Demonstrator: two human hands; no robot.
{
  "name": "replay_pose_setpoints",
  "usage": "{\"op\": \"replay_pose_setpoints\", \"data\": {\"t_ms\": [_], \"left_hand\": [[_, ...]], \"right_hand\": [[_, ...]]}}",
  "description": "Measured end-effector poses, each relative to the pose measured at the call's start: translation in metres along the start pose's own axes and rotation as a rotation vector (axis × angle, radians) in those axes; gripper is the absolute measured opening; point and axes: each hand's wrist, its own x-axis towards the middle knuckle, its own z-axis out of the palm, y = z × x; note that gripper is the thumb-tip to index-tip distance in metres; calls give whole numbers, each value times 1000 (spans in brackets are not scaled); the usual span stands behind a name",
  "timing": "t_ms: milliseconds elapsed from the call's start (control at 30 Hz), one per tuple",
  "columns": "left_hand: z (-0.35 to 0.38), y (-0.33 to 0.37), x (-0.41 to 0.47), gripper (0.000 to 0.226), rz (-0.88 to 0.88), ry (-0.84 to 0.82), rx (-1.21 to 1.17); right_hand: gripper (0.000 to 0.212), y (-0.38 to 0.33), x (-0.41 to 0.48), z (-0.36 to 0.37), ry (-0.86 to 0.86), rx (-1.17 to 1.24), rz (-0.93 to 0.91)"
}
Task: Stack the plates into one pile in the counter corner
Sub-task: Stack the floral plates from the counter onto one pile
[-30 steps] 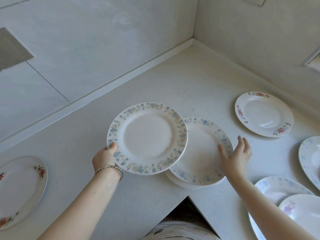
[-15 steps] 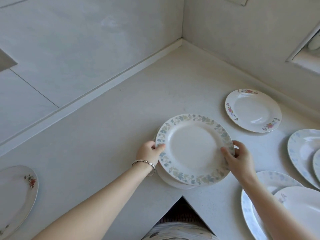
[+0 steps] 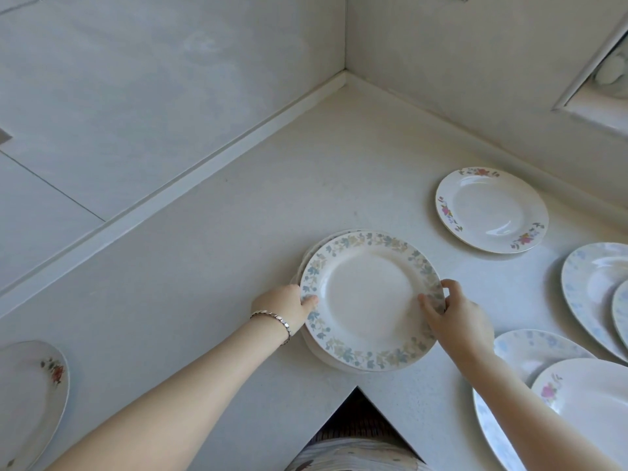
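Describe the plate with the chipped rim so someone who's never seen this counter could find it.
Start at the counter's back corner and follow the right-hand wall toward you. The first plate you meet lies alone, beyond the pile held in both hands. It has pink flower sprays, not a blue leaf band, and a chip on its far rim.

Both hands grip a leaf-bordered plate (image 3: 370,300) atop a small pile (image 3: 317,351) near the counter's (image 3: 238,266) inner edge: the left hand (image 3: 285,305), wearing a bracelet (image 3: 273,319), at its left rim, the right hand (image 3: 455,317) at its right. A rose-patterned plate (image 3: 491,209) lies apart toward the wall, pale blue plates (image 3: 591,283) crowd the right, and another flowered plate (image 3: 30,399) sits far left.
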Motion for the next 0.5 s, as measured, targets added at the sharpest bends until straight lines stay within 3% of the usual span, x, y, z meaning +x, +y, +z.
{"op": "replay_pose_setpoints", "data": {"t_ms": [67,167,233,333,500], "left_hand": [[0,0,1,33,-28,85,-76],[10,4,3,16,-89,136,-678],[18,9,2,18,-107,40,-1025],[31,13,2,55,-128,-16,-1217],[37,21,0,56,-225,15,-1442]], "right_hand": [[44,-3,3,4,-10,84,-13],[55,-13,5,11,-57,306,-6],[62,-21,5,15,-83,370,5],[62,-27,6,19,-62,466,30],[57,-25,9,24,-22,495,62]]}}
